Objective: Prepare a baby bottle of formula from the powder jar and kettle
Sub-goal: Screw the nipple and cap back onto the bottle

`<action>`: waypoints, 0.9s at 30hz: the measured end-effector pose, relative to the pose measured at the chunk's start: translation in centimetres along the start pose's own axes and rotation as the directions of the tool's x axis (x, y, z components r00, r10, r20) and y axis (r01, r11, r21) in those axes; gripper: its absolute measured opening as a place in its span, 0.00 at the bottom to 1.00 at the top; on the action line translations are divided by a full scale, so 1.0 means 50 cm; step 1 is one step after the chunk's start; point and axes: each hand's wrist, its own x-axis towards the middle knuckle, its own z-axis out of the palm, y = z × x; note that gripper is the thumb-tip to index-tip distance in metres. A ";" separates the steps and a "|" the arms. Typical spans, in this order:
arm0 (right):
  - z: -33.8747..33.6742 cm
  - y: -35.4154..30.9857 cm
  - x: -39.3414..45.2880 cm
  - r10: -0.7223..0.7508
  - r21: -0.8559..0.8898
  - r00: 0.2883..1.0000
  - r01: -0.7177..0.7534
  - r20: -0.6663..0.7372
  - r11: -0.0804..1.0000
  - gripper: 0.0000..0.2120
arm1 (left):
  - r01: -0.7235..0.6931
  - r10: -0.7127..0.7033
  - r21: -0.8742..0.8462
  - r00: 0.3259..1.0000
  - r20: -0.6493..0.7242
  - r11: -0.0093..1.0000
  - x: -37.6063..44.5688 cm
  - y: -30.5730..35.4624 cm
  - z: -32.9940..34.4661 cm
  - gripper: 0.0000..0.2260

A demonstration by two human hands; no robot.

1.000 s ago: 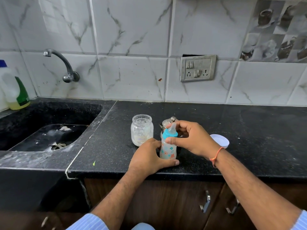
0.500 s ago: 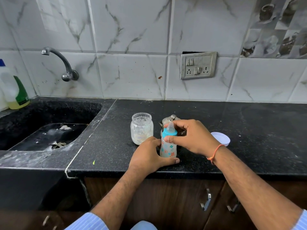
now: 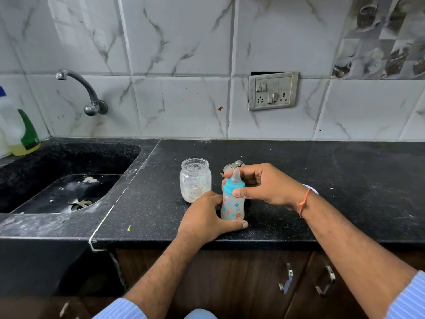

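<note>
Fingers [image 3: 239, 192] around blue-collared bottle [image 3: 232, 207]

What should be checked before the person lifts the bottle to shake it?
1. Bottle upright on the counter: ok.
2. Left hand holds the bottle's base: ok.
3. Right hand grips the blue collar: ok.
4. Collar screwed fully tight: cannot tell.
5. Teat seated straight in the collar: ok, as far as it shows.
6. Powder jar closed against a knock: not ok, it stands open beside the bottle.
</note>
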 end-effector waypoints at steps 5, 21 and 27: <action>-0.005 0.004 0.000 0.011 0.053 0.999 -0.014 0.044 0.998 0.24 | 0.005 -0.005 0.006 1.000 0.011 1.000 -0.001 0.002 -0.001 0.34; -0.005 0.003 0.008 -0.012 -0.068 0.998 0.016 0.057 0.998 0.27 | -0.005 0.005 0.008 1.000 -0.006 1.000 -0.002 0.002 0.001 0.33; 0.021 0.016 -0.004 -0.048 -0.176 0.988 0.022 -0.146 0.984 0.23 | 0.005 -0.005 0.018 1.000 -0.002 1.000 -0.002 0.001 0.002 0.33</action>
